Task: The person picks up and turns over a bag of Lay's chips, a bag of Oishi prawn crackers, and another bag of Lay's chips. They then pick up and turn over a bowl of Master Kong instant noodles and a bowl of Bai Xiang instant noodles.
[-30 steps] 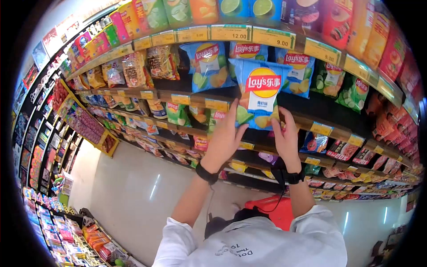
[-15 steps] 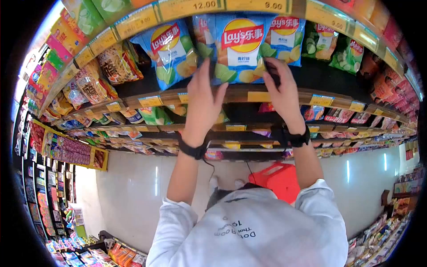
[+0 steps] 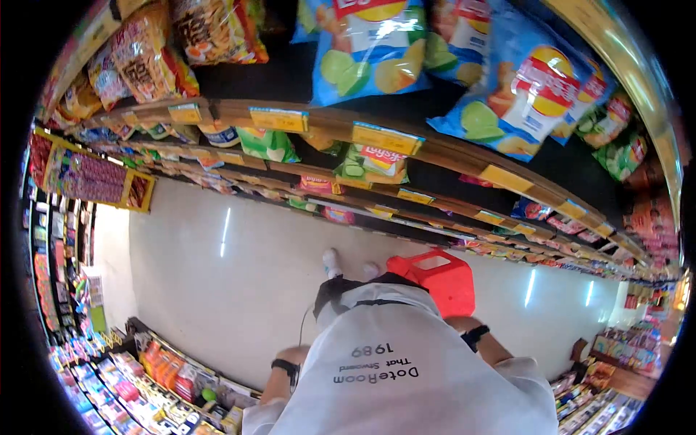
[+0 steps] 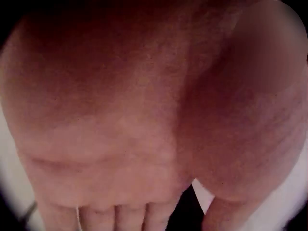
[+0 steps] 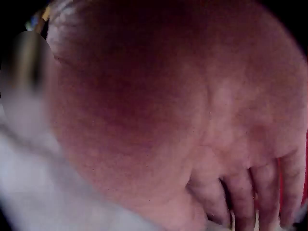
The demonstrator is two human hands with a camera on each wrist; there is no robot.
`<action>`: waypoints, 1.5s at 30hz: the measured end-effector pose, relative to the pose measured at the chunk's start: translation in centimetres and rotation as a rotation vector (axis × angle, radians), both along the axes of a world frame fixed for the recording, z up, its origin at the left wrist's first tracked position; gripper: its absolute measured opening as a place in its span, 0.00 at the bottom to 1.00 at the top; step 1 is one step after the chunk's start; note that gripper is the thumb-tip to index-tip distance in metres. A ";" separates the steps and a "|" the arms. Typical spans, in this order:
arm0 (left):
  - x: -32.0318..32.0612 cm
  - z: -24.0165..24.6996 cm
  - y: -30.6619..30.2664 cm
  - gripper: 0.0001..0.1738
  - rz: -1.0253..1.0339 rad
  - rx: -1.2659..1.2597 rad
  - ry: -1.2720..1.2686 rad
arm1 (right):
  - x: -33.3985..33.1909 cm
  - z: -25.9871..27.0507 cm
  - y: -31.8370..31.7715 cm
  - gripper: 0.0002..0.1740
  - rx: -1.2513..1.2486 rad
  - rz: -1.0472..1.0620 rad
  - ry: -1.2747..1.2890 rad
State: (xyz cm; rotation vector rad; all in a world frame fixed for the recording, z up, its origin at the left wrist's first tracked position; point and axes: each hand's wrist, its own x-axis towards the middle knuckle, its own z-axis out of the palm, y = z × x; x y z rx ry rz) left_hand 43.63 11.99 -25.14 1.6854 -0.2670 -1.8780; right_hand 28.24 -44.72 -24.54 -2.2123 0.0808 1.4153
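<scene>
Both arms hang down beside the white shirt (image 3: 406,384). My left hand (image 3: 293,354) shows only in part at the shirt's left side; the left wrist view gives its bare palm (image 4: 106,125) with the fingers extended. Partly covered by the shirt, my right hand (image 3: 460,324) is lowered near the red basket-like container (image 3: 453,286). In the right wrist view its palm (image 5: 144,125) holds nothing and the fingers hang loosely. A blue Lay's chip bag (image 3: 536,94) stands at the shelf's front edge, beside another blue chip bag (image 3: 373,54), away from both hands.
Noodle packets (image 3: 145,65) sit on the same shelf to the left. Green chip bags (image 3: 623,156) are at its right end. Lower shelves carry more snacks behind yellow price tags (image 3: 388,138). Pale floor (image 3: 217,275) lies below, with a goods display (image 3: 174,377) behind at left.
Both hands have let go of the blue Lay's chip bag, now on the shelf, and dropped to the person's sides. The head view has shifted and tilted.
</scene>
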 end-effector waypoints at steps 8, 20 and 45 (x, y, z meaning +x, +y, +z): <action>-3.6 7.8 -3.9 0.24 0.366 0.115 0.191 | -7.0 -1.5 -1.7 0.24 0.055 -0.494 0.380; 5.5 10.1 -3.0 0.24 0.220 0.218 0.174 | -11.2 -7.2 0.8 0.17 0.209 -1.304 0.410; 43.8 37.4 -4.3 0.14 0.094 -0.306 -1.485 | -13.1 12.9 -38.8 0.18 0.449 -1.251 -0.630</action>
